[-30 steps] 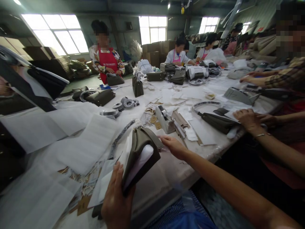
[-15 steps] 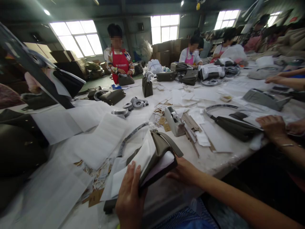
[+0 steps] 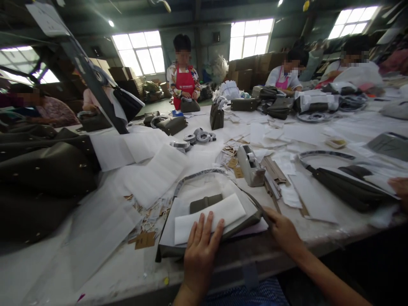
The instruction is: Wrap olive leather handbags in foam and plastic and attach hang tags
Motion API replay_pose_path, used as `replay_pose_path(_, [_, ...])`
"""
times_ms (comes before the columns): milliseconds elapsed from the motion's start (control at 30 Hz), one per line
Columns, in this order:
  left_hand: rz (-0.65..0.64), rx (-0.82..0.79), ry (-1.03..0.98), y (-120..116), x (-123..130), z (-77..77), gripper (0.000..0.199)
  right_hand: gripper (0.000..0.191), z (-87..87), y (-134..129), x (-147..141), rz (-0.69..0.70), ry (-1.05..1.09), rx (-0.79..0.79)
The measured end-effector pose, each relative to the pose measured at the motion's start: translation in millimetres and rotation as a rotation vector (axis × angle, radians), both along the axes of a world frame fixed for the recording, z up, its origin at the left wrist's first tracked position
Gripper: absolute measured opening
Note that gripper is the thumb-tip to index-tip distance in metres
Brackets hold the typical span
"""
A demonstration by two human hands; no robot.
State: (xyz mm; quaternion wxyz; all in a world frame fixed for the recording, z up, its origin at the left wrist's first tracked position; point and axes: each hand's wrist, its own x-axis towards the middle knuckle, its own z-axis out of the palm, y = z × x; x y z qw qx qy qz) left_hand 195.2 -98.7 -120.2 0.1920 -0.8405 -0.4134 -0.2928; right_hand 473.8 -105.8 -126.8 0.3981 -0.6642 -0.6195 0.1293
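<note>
A dark olive handbag lies flat at the table's front edge, its wrapped handle arching away from me. Across it rests a folded white foam sheet, with a dark strap tab showing just beyond. My left hand lies on the foam sheet and bag, fingers outstretched. At the bag's right end, my right hand grips the side near a dark strap; its fingertips are partly hidden. White sheeting also covers much of the bag's upper face.
A tape dispenser stands beyond the bag. Loose tags and foam sheets spread leftward, with large dark bags at far left. Another wrapped bag and a co-worker's hand are right. Several people work across the table.
The handbag has gone from tilted up to lying flat. My left hand has moved from its side onto the foam sheet on top. The view has swung left.
</note>
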Motion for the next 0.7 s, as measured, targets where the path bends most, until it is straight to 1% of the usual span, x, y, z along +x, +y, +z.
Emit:
replay_pose_path(67, [-0.013,-0.015,0.034,-3.8,3.7,-4.1,0.049,0.025,23.8,-15.0,8.7,-0.065,-0.07,0.119])
replay_pose_path(100, [-0.019,-0.02,0.051,-5.6,5.3,-6.4,0.049,0.025,36.8,-19.9,8.3,-0.056,-0.121,0.185])
replay_pose_path(133, [-0.021,-0.023,0.065,-7.1,6.7,-8.6,0.05,0.028,48.7,-22.7,5.0,-0.003,-0.18,0.236])
replay_pose_path(167, [-0.02,-0.025,0.077,-8.3,7.7,-10.8,0.05,0.034,58.2,-23.4,-0.6,0.099,-0.25,0.259])
replay_pose_path(200, [-0.017,-0.028,0.084,-9.0,8.3,-12.7,0.05,0.041,64.2,-22.3,-7.5,0.229,-0.332,0.261])
replay_pose_path(233, [-0.012,-0.032,0.088,-9.5,8.7,-14.2,0.049,0.049,66.2,-19.9,-14.5,0.362,-0.42,0.246])
replay_pose_path(267, [-0.008,-0.04,0.089,-9.7,8.8,-15.3,0.049,0.055,64.1,-16.8,-20.9,0.474,-0.505,0.227])
replay_pose_path(300, [-0.004,-0.049,0.088,-9.9,8.8,-15.9,0.048,0.06,58.4,-13.5,-26.0,0.555,-0.576,0.21])
replay_pose_path(333, [0.0,-0.059,0.087,-10.3,9.0,-15.7,0.047,0.062,50.4,-10.7,-29.3,0.602,-0.628,0.194])
replay_pose_path(367, [0.002,-0.069,0.089,-11.0,9.5,-14.8,0.047,0.061,41.2,-8.6,-31.1,0.62,-0.66,0.184])
replay_pose_path(433, [0.007,-0.085,0.115,-13.3,12.0,-10.8,0.046,0.059,24.5,-7.1,-30.8,0.614,-0.689,0.177])
replay_pose_path(500, [0.012,-0.085,0.163,-16.1,16.9,-5.2,0.045,0.058,15.2,-8.1,-28.3,0.611,-0.706,0.171])
replay_pose_path(600, [0.014,-0.091,0.239,-17.3,27.0,0.0,0.044,0.058,13.4,-9.5,-26.3,0.62,-0.724,0.184])
replay_pose_path(700, [-0.01,-0.062,0.24,-13.2,33.0,-4.0,0.043,0.058,12.8,-8.7,-27.3,0.611,-0.74,0.191])
